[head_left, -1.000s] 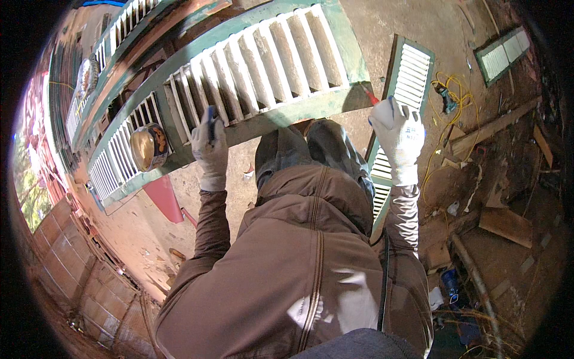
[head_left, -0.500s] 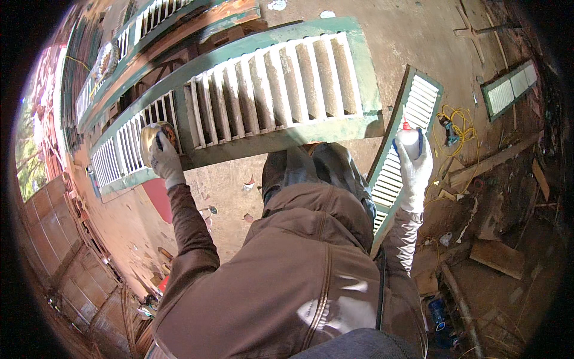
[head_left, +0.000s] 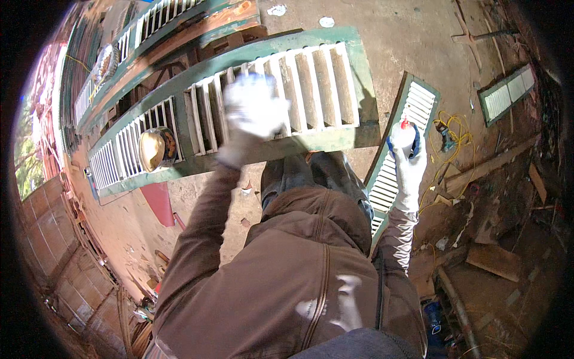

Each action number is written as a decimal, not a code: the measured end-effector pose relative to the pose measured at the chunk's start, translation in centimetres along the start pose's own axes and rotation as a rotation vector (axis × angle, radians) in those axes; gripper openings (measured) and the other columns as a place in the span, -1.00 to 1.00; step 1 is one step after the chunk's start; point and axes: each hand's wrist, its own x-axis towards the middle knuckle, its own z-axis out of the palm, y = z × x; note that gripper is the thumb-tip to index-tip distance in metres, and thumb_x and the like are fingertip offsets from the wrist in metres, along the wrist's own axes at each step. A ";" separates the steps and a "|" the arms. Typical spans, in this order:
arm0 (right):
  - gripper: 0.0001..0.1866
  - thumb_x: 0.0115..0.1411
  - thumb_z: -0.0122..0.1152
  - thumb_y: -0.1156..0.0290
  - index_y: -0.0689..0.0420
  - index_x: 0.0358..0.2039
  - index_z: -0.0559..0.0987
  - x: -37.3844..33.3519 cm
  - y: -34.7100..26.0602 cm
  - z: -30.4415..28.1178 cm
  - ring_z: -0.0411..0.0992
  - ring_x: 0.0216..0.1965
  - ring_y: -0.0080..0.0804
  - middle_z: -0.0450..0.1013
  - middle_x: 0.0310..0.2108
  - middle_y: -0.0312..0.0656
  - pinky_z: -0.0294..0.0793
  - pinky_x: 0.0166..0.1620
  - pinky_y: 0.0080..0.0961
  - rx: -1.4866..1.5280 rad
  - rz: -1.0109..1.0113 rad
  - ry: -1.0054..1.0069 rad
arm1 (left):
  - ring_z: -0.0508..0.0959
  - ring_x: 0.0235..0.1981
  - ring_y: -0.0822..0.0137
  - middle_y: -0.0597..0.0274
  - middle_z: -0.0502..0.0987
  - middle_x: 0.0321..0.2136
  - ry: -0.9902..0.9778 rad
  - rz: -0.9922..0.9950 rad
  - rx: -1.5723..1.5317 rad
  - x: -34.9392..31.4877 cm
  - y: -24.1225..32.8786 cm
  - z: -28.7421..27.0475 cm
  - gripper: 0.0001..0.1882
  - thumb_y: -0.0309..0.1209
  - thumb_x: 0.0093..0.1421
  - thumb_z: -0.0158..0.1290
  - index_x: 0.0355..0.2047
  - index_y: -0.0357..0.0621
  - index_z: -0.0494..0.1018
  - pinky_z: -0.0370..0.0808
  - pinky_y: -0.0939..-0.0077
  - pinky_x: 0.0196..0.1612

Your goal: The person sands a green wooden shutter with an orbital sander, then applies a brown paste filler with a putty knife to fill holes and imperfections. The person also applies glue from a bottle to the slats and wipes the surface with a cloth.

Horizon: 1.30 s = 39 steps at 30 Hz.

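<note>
A long green louvred shutter with pale slats lies across the space in front of me. Over its middle slats, my left hand in a white glove is smeared by motion, so its fingers do not show clearly. A rounded gold-coloured container rests on the shutter's left part, apart from that hand; its contents are hard to make out. At the right, my gloved right hand is wrapped round a white squeeze bottle with a red tip. Behind that bottle stretches a narrower green shutter, lying at a slant.
More shutters and timber lie at the upper left. A drill-like tool sits beside a coiled yellow cord on the right. Farther right is a small shutter. Wood offcuts lie at the lower right.
My left hand has let go of the gold-coloured container and moved right, over the middle slats. The right hand keeps the bottle, shifted slightly down and left.
</note>
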 end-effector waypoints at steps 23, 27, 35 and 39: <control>-0.27 0.06 0.57 0.48 0.29 0.23 0.44 0.3 1.2 -3.2 0.46 0.04 -0.43 0.50 0.08 -0.10 0.47 0.13 -0.46 0.018 0.064 0.098 | 0.02 0.50 -0.09 -0.29 0.06 0.44 -0.295 0.124 0.203 13.8 8.4 17.5 0.04 0.32 0.33 -0.20 0.41 -0.47 0.06 -0.30 -0.08 0.52; -0.25 0.06 0.58 0.41 0.30 0.23 0.45 3.6 -0.2 -1.1 0.50 -0.02 -0.45 0.54 0.01 -0.11 0.51 0.08 -0.47 -0.028 0.045 0.038 | -0.04 0.51 -0.13 -0.32 0.00 0.46 -0.260 0.004 0.244 14.2 9.8 18.3 0.10 0.36 0.29 -0.20 0.42 -0.47 0.01 -0.33 -0.06 0.52; -0.22 0.04 0.60 0.21 0.32 0.18 0.46 12.7 0.9 3.3 0.53 0.02 -0.24 0.53 0.03 -0.04 0.53 0.06 -0.36 -0.312 -0.238 -0.139 | -0.13 0.50 -0.29 -0.42 -0.09 0.46 -0.436 -0.016 0.338 14.5 10.8 18.0 0.07 0.15 0.26 -0.01 0.42 -0.56 -0.08 -0.36 -0.17 0.51; -0.27 -0.01 0.59 0.09 0.15 0.12 0.55 16.3 0.7 5.2 0.54 0.01 -0.06 0.57 -0.04 -0.03 0.52 0.07 -0.27 -0.548 -0.354 -0.175 | -0.13 0.51 -0.25 -0.39 -0.06 0.45 -0.401 -0.055 0.180 12.2 12.2 17.6 0.05 0.13 0.25 0.00 0.42 -0.53 -0.06 -0.35 -0.19 0.51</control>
